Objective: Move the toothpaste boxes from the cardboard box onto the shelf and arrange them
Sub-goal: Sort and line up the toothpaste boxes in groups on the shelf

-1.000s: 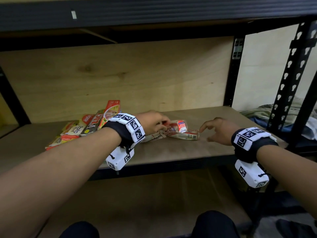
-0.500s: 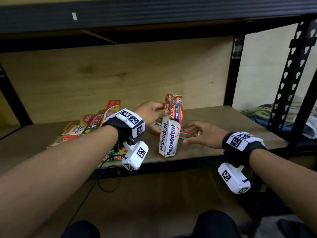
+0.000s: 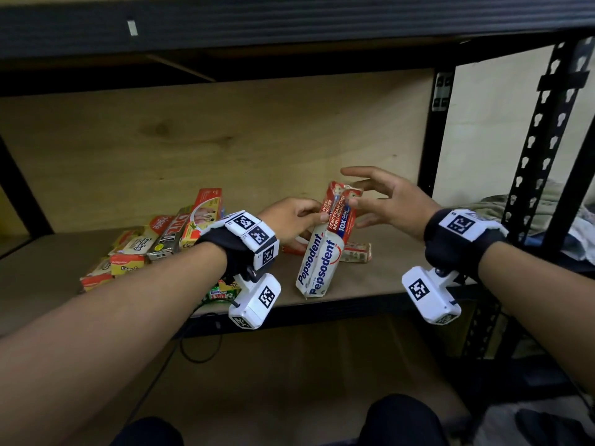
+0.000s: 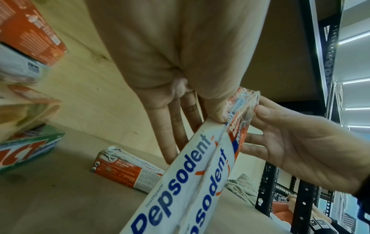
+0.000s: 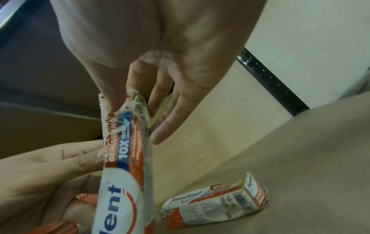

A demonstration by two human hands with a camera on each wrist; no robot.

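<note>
The Pepsodent twin pack (image 3: 325, 249) stands on end at the shelf (image 3: 396, 281) front edge, wrapped in clear film; legible print: "Pepsodent", "PENCEGAH GIGI BERLUBANG", "10X". The left hand (image 3: 289, 220), at the pack's 9 o'clock, pinches its upper part between thumb and fingers. The right hand (image 3: 386, 201), at 2 o'clock, has fingers spread, thumb touching the top end. A second Pepsodent pack (image 3: 355, 252) lies flat just behind. At 9 o'clock lies a pile of Colgate boxes (image 3: 151, 243). Bare board extends toward 3 o'clock.
</note>
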